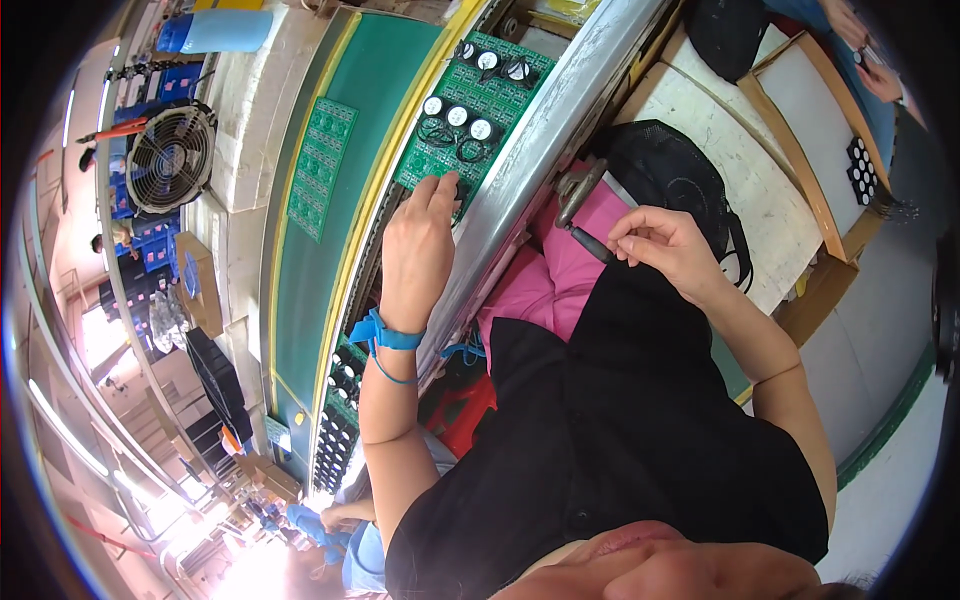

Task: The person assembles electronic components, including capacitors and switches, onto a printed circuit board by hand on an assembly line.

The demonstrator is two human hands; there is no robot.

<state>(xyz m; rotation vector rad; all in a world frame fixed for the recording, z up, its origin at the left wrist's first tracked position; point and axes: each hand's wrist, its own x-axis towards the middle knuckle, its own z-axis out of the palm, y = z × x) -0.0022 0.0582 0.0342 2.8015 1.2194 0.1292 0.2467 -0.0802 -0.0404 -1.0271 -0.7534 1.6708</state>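
My left hand (418, 245) reaches out over the conveyor and its fingertips rest on the near edge of a green circuit board (470, 110) that carries round black and white parts. A blue wrist strap (385, 335) with a cord wraps that wrist. My right hand (665, 245) is drawn back over my lap, fingers pinched on a small dark rod-shaped part (592, 243). A metal clamp-like piece (575, 190) sits just above that part, by the conveyor's steel rail (540, 140).
A smaller green panel of boards (320, 165) lies on the green belt (300, 290). A fan (170, 158) stands at the left. A black mesh bag (670, 170) and a tray of black parts (860, 170) sit on the white bench at right. Another person's hand (340, 515) works downstream.
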